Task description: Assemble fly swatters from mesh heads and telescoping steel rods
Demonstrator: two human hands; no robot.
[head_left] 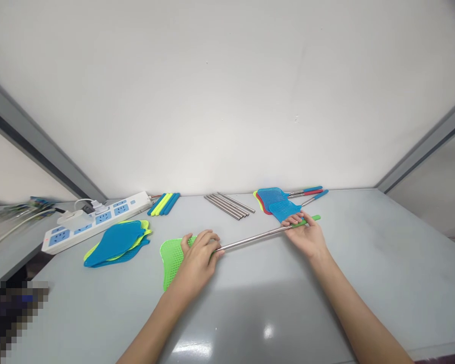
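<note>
A green fly swatter (171, 260) with an extended metal rod spans the space between my two hands. My left hand (201, 253) is closed over the neck where the mesh head meets the rod, its fingers hiding that joint. Palm up, my right hand (305, 235) has its fingers curled around the rod's far end, by the green handle grip. Just behind my right hand lie several swatters with short rods: a blue one (284, 208) in front, with blue, red and yellow-green heads stacked beneath or beside it.
Several bare metal rods (229, 206) lie near the back wall. Left of them are blue and yellow grip sleeves (164, 204). Loose blue and yellow swatter heads (117, 242) are piled by a white power strip (98, 222) with plugs in it. Metal frame posts (420, 144) flank the table.
</note>
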